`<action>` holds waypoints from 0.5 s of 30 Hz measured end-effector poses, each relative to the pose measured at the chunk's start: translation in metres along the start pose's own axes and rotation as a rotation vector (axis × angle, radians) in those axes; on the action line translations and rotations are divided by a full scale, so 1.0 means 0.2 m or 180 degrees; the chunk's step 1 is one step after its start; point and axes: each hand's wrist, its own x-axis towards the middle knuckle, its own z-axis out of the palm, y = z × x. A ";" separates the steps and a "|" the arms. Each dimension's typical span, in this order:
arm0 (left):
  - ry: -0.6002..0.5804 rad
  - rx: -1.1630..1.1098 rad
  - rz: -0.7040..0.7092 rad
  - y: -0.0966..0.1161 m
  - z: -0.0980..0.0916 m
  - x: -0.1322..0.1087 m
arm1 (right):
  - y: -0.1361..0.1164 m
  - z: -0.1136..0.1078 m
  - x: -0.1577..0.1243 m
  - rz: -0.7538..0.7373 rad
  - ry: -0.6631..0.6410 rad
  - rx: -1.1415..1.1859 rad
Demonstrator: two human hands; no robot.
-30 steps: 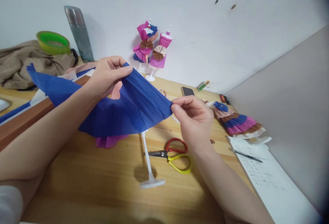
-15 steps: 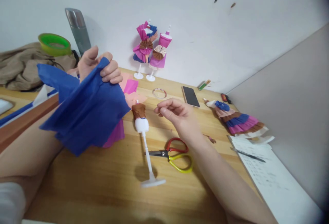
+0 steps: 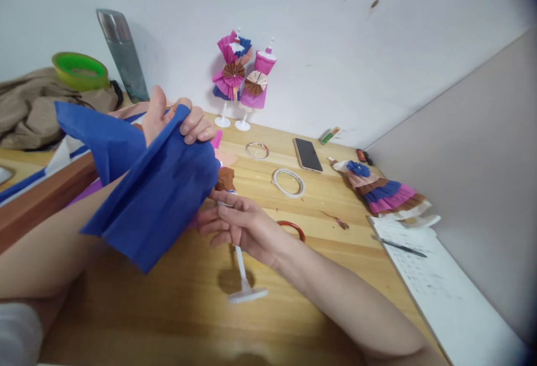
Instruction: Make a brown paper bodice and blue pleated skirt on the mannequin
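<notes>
My left hand (image 3: 178, 120) is raised over the wooden table (image 3: 159, 310) and pinches a folded sheet of blue crepe paper (image 3: 151, 198), which hangs down and to the left. Just under that sheet, my right hand (image 3: 235, 226) curls around the small white mannequin stand (image 3: 243, 276) with a brown paper top (image 3: 226, 178). The stand's round foot rests on the table. A bit of pink paper shows behind the blue sheet.
Two dressed paper mannequins (image 3: 241, 78) stand by the wall. A phone (image 3: 307, 154), two tape rings (image 3: 288, 182), a layered paper dress (image 3: 386, 192), a red scissor handle (image 3: 293, 227), white paper with a pen (image 3: 398, 247), a steel flask (image 3: 121, 55) and a green bowl (image 3: 79, 70) lie around.
My right hand let go of the blue paper's corner and moved down left onto the mannequin stand. The left hand gathered the blue sheet into a hanging fold.
</notes>
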 end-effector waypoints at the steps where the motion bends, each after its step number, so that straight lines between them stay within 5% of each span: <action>1: -0.0029 0.0067 -0.0036 0.00 0.00 0.00 | 0.00 -0.01 0.00 0.0018 0.0018 0.0029; 7: -0.0858 0.0081 -0.0438 0.05 0.03 -0.01 | -0.02 -0.07 0.04 -0.0347 0.0208 -0.0010; 15: -0.0644 0.0867 -0.0755 0.12 0.02 0.01 | -0.18 -0.18 0.04 -0.0825 0.0553 -0.0333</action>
